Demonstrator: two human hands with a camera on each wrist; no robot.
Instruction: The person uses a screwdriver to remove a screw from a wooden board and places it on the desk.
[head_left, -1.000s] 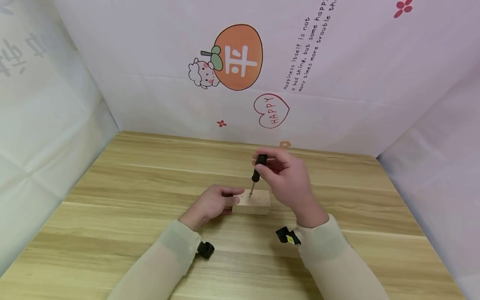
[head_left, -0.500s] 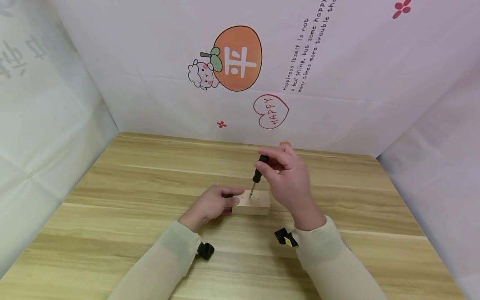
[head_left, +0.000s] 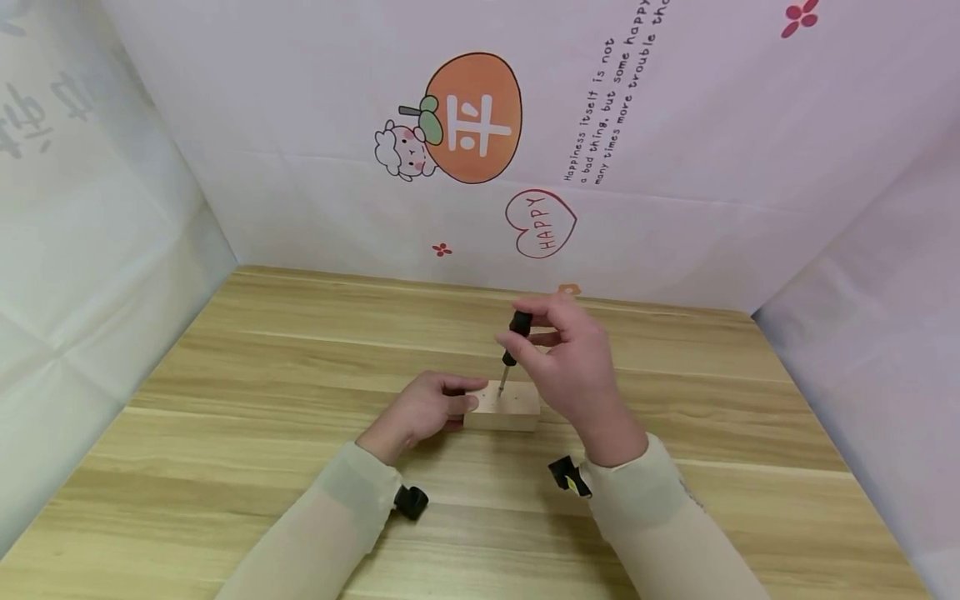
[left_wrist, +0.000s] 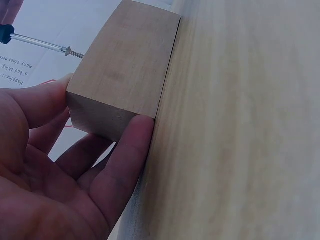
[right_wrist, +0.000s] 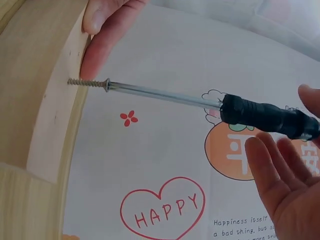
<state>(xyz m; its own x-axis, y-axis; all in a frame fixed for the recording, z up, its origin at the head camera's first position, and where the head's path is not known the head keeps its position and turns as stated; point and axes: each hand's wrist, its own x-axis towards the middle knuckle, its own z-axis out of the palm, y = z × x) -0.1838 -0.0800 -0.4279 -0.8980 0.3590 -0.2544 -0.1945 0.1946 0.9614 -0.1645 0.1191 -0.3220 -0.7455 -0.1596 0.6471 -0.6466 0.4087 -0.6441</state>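
A pale wooden block [head_left: 501, 421] with several small holes in its top lies on the table. My left hand [head_left: 429, 406] grips the block's left end, thumb and fingers around it, as the left wrist view shows up close. A screw [right_wrist: 89, 82] stands in the block's top with most of its thread exposed. The tip of a black-handled screwdriver [right_wrist: 160, 95] meets the screw's head. My right hand [head_left: 577, 367] holds the top end of the handle between thumb and fingers. In the right wrist view, its other fingers [right_wrist: 267, 172] hang beside the handle.
The wood-grain table [head_left: 262, 400] extends around the block. Behind it rises a white printed cloth [head_left: 315, 208], with more cloth at both sides. A black wrist camera [head_left: 411, 502] sits at the left cuff, another camera [head_left: 568, 477] at the right.
My right hand has shifted slightly left, and its fingers have moved about the screwdriver's handle. The screwdriver's tilt varies a little. My left hand and the block stay in place.
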